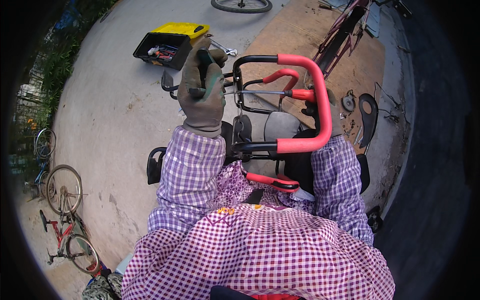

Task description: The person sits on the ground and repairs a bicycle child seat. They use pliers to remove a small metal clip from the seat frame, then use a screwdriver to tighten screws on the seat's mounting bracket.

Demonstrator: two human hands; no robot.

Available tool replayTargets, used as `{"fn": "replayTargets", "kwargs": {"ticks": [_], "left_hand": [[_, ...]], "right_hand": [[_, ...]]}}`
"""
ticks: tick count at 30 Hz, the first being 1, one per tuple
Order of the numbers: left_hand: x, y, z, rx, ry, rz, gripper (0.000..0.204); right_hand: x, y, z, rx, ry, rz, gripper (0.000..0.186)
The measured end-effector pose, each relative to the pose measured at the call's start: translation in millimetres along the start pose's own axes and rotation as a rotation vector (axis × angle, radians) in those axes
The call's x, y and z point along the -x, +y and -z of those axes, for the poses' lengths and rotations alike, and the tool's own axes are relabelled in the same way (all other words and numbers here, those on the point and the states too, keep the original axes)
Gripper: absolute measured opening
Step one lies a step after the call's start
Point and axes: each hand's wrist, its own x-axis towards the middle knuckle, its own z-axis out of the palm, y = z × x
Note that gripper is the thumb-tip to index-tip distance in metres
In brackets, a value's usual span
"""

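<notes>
A black metal frame with red foam padding (322,95) stands upright in front of me, its bars forming a loop. My right hand (327,112), in a glove and partly hidden behind the padded bar, grips the red handle of a screwdriver (302,94). The screwdriver's shaft runs level to the left through the frame. Near its tip, my gloved left hand (202,92) is closed with fingers curled beside the black bars. What it pinches is hidden. More black parts and a second red-padded piece (272,181) lie close to my lap.
A black toolbox with a yellow lid (180,30) lies open ahead, a wrench (225,48) beside it. On the board (280,37) at right are a purple bicycle frame (345,37), a black chain guard (369,117) and small metal parts. A red bicycle (65,237) lies at left.
</notes>
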Motion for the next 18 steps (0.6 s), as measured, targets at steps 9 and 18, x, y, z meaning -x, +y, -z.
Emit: {"fn": "replayTargets", "kwargs": {"ticks": [9,18], "left_hand": [[2.9,2.8,-3.7,0.038,-0.009,0.037,0.043],[0.5,-1.5,0.7,-0.026,0.020,-0.012,0.043]], "right_hand": [[-10.2,9.1,8.9,-0.136,-0.065,-0.067,0.047],[10.1,-10.7,-17.2,-0.185,0.042,0.117,0.049]]}}
